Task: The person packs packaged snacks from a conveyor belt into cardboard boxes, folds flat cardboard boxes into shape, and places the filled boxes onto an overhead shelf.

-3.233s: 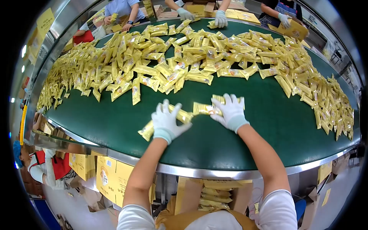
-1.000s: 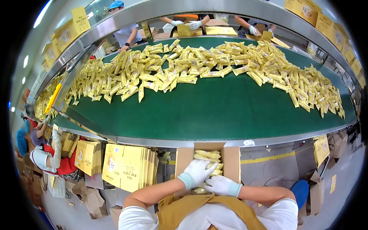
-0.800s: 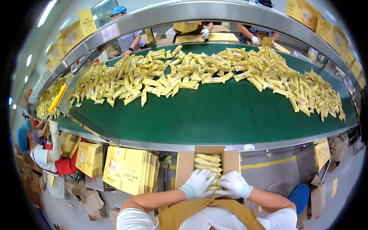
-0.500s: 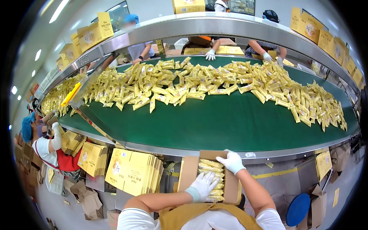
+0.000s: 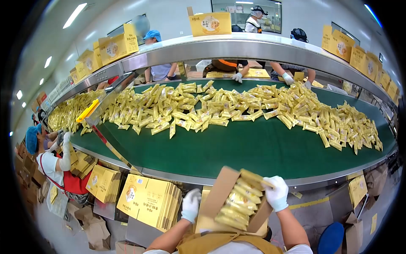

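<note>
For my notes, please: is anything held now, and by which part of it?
The right hand holds the open box by a flap at its far right corner. I see nothing in the left hand.

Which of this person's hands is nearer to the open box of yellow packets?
Right. The right hand touches the open box at its upper-right edge; the left hand is just off its left side, apparently not touching it.

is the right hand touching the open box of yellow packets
Touching. The head view shows it: the gloved right hand grips the edge of the raised flap of the open box.
</note>
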Motion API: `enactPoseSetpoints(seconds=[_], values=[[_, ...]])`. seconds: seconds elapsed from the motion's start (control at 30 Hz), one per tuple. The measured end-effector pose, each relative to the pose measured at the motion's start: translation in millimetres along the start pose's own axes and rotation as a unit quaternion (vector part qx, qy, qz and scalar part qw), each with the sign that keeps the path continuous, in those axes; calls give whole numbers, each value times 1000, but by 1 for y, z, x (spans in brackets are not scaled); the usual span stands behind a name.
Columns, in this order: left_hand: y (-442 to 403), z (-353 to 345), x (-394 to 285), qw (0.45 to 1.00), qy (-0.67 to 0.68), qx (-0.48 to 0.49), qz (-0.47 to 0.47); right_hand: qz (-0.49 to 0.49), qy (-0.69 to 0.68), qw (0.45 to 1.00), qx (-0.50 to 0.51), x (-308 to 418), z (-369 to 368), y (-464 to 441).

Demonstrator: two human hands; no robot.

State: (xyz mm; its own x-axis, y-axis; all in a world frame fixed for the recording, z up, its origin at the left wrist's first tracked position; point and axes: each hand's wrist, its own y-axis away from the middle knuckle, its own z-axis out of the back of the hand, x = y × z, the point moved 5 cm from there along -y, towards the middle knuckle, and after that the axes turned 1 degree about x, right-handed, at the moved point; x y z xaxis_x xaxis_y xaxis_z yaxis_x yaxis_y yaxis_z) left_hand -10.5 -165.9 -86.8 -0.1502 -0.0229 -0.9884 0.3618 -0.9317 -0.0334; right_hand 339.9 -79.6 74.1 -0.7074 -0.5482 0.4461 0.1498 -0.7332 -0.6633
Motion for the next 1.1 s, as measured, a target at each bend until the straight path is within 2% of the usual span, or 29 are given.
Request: enactPoseSetpoints(seconds=[0.07, 0.13, 0.17, 0.23, 0.27, 0.33, 0.37, 0.47, 0.53, 0.6, 0.63, 0.7, 0.77, 0.8, 0.83, 0.87, 0.9, 0.93, 1.0, 1.03, 1.07, 1.1], values=[[11, -26, 5, 966, -206, 159, -3, -196, -60, 979, 3, -20, -1, -6], [38, -69, -15, 960, -15, 266, 82, -223, 25, 970, 89, -55, -18, -6], [49, -91, -20, 944, 50, 300, 127, -227, 32, 959, 170, -68, -26, -8], [49, -126, -32, 921, 116, 334, 166, -230, 45, 914, 330, -73, -33, -16], [42, -135, -38, 918, 136, 334, 168, -217, -18, 929, 299, -69, -30, -22], [13, -138, -55, 933, 148, 305, 119, -181, -140, 946, 231, -58, -18, -40], [-6, -133, -69, 944, 149, 283, 79, -216, -200, 921, 255, -54, -9, -50], [-82, -110, -144, 964, 142, 205, -91, -180, -431, 880, 84, -72, -10, -82], [-141, -89, -219, 954, 138, 147, -223, -112, -546, 823, 108, -22, 9, -157], [-202, -69, -297, 924, 138, 93, -344, 3, -445, 895, 4, -26, 8, -228], [-231, -60, -333, 906, 139, 72, -393, 37, -504, 863, -4, 4, 17, -268], [-289, -43, -399, 870, 134, 40, -472, 137, -482, 865, -16, 21, 24, -344], [-349, -32, -451, 851, 106, 8, -514, 240, -287, 923, -85, 32, 28, -414], [-377, -27, -469, 855, 76, -20, -512, 260, -243, 929, -98, 38, 25, -442], [-405, -23, -486, 859, 45, -47, -508, 177, -412, 890, -80, 50, 22, -468], [-418, -25, -500, 873, 40, -9, -485, 191, -414, 886, -86, 57, 18, -483], [-437, -29, -503, 913, 71, 13, -401, 163, -363, 914, -80, 57, 10, -498], [-452, -30, -503, 935, 51, -10, -351, 122, -184, 967, -129, 52, 3, -521], [-477, -28, -494, 967, 7, -56, -247, 153, -80, 974, -146, 45, -29, -528], [-482, -26, -493, 963, -77, -75, -246, 127, 39, 984, -116, 51, -34, -522], [-484, -29, -486, 956, -83, -94, -267, 101, 157, 979, -82, 56, -35, -515], [-484, -32, -479, 946, -91, -115, -288, 123, 183, 970, -102, 58, -36, -507]])
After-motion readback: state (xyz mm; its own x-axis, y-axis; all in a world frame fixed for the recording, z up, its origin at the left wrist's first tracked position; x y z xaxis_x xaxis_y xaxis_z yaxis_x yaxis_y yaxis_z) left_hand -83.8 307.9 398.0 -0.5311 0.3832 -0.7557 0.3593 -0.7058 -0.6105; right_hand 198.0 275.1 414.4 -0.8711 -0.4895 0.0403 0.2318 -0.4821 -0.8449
